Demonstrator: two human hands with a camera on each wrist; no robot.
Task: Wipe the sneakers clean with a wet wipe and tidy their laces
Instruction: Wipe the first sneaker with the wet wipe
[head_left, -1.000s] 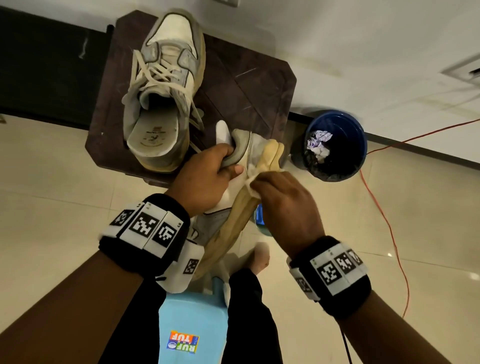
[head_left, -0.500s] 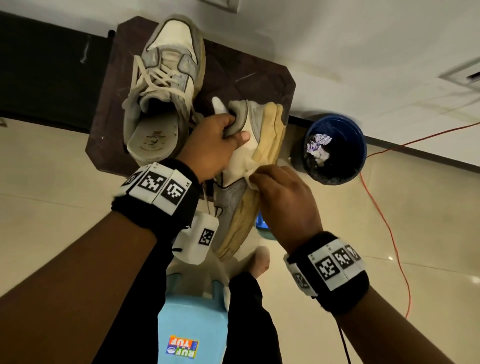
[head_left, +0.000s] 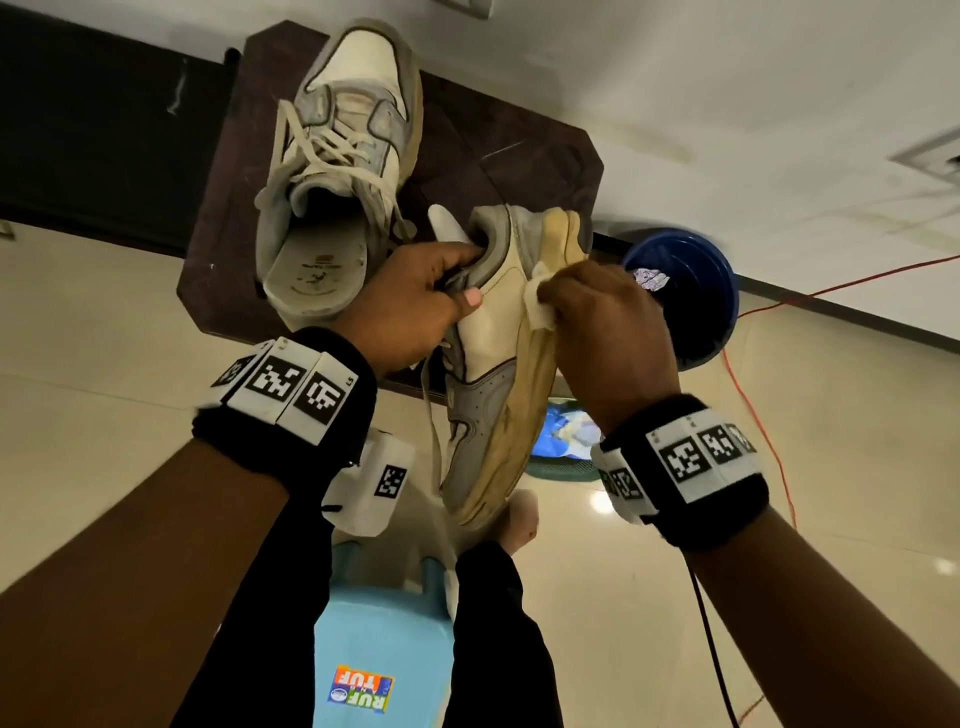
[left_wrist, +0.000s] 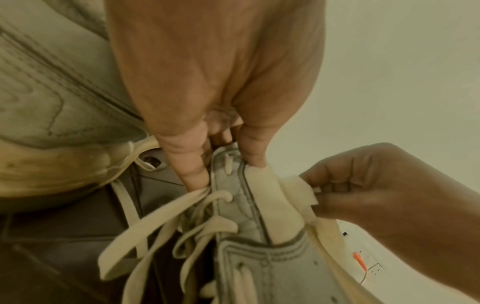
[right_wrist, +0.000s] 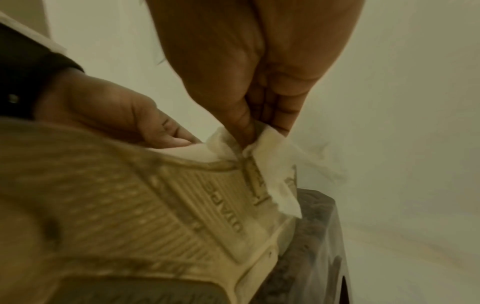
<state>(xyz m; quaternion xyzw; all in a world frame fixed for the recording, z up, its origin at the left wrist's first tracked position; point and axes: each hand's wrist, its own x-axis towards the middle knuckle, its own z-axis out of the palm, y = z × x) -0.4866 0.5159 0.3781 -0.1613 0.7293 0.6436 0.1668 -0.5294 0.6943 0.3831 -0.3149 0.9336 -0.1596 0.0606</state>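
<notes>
My left hand (head_left: 415, 296) grips a grey and cream sneaker (head_left: 493, 374) by its collar, thumb on the outer side and fingers inside, holding it on its side in the air. Loose laces (left_wrist: 161, 226) hang from it. My right hand (head_left: 597, 322) pinches a white wet wipe (head_left: 537, 304) against the sneaker's side near the yellowed sole (right_wrist: 182, 205). The wipe (right_wrist: 272, 164) folds over the sole's edge. A second sneaker (head_left: 337, 171) lies on the dark brown table (head_left: 519, 156), its laces (head_left: 322, 145) undone.
A blue bin (head_left: 691, 296) with crumpled paper stands on the floor right of the table. A red cable (head_left: 753, 415) runs across the tiles. Below my arms is a light blue stool (head_left: 384, 639). A blue packet (head_left: 566, 431) lies under the held sneaker.
Both hands have carried the held sneaker up and away from me, towards the table. The right hand with the wipe has slid along the sneaker's side towards its heel.
</notes>
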